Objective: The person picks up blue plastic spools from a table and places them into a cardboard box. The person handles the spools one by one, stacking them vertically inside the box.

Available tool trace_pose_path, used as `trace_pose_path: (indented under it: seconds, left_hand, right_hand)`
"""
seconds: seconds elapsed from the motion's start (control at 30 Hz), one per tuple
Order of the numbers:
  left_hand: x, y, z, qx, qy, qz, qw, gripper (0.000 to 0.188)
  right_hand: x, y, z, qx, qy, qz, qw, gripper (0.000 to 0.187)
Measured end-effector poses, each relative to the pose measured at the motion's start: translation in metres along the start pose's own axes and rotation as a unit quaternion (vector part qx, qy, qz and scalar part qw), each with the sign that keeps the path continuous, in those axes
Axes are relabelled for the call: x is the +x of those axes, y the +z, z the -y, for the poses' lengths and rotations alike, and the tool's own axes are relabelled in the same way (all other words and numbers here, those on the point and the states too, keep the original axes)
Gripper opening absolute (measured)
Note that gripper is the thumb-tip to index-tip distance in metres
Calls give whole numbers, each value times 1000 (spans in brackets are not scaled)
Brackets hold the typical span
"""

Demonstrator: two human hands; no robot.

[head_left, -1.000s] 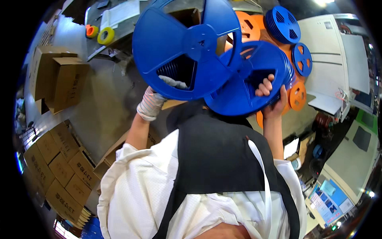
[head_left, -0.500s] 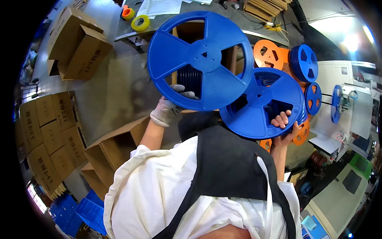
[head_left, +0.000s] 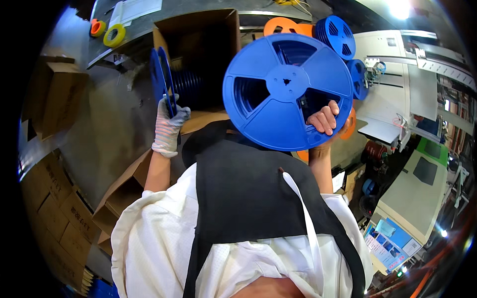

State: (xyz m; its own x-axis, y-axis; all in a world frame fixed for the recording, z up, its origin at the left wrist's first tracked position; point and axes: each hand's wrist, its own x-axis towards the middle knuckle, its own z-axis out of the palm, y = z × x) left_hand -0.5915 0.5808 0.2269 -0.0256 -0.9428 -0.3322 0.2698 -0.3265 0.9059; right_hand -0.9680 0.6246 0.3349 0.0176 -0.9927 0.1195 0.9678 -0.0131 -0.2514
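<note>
My left hand (head_left: 168, 126), in a pale striped glove, grips the lower edge of a blue plastic reel (head_left: 160, 74) turned nearly edge-on. Bare fingers of my right hand (head_left: 324, 119) hook through a window of another large blue reel (head_left: 313, 69), which faces up at me. More reels seem to lie behind it, though how many is hidden. Beyond my left hand stands an open cardboard box (head_left: 196, 30) with dark blue reels (head_left: 188, 87) standing in a row inside.
Orange reels (head_left: 283, 25) and a stack of blue reels (head_left: 335, 36) are at the far right, beside a white machine (head_left: 380, 49). Tape rolls (head_left: 114, 36) lie on the grey table (head_left: 198, 6). Cartons (head_left: 54, 213) are stacked at left, and an open carton (head_left: 126, 186) sits by my left arm.
My left hand has moved left with its reel, turning it from face-on to edge-on and uncovering the box. The right hand's reel now appears further left and nearer face-on. The view has shifted right.
</note>
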Motion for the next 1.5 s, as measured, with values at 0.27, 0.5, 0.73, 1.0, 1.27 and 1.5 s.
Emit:
trace_pose_path:
  seconds: [0.27, 0.5, 0.73, 1.0, 1.27, 1.5]
  left_hand:
    - [-10, 39, 21, 120, 203, 24, 971, 40]
    - [13, 123, -58, 261, 163, 64, 949, 39]
    - [51, 201, -68, 340, 76, 83, 934, 85]
    - [79, 174, -20, 262, 57, -43, 962, 47]
    - [15, 92, -3, 156, 190, 148, 958, 40]
    - [1, 100, 10, 357, 373, 311, 798, 54]
  right_hand:
    - [14, 12, 1, -16, 66, 68, 995, 29]
    - [14, 31, -9, -71, 123, 31, 989, 36]
    - [16, 41, -13, -80, 172, 20, 982, 39]
    - [12, 35, -8, -98, 159, 13, 982, 39]
    - [24, 28, 6, -64, 108, -59, 990, 39]
    - [53, 30, 12, 16, 88, -89, 992, 38]
